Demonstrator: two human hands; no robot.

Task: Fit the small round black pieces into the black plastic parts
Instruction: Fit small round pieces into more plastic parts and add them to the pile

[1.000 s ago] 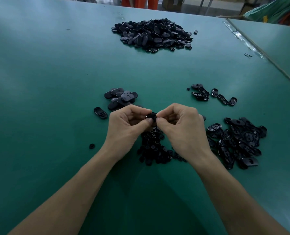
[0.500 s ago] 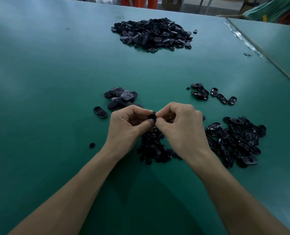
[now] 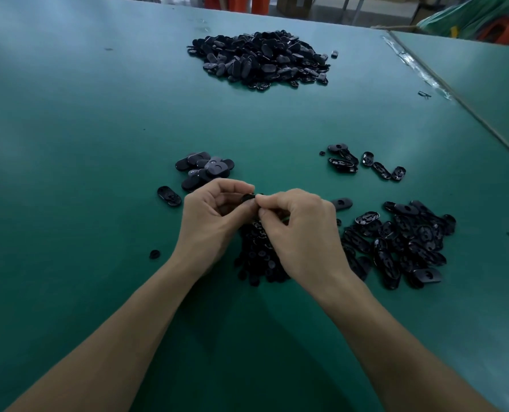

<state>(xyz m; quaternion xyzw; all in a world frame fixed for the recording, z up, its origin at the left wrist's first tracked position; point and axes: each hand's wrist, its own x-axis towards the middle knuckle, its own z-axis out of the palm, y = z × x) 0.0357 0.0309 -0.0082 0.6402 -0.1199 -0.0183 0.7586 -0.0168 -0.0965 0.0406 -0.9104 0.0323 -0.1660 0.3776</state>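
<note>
While I hold both hands just above the pile of small round black pieces [image 3: 259,263], my left hand [image 3: 214,224] pinches a black plastic part [image 3: 248,198] between curled thumb and forefinger. My right hand [image 3: 300,233] meets it from the other side, its thumb and forefinger closed tight on the same part's near end. I cannot tell whether a round piece sits under my fingertips. Right of the pile lies a spread of glossy oval parts [image 3: 402,242]. Beyond the pile to the left sits a small stack of matte oval parts [image 3: 205,169], with one oval part [image 3: 169,196] beside it. Left of the pile lies a lone round piece [image 3: 154,254]. Far beyond the pile is a large heap of parts [image 3: 262,56] on the green table [image 3: 69,144].
</note>
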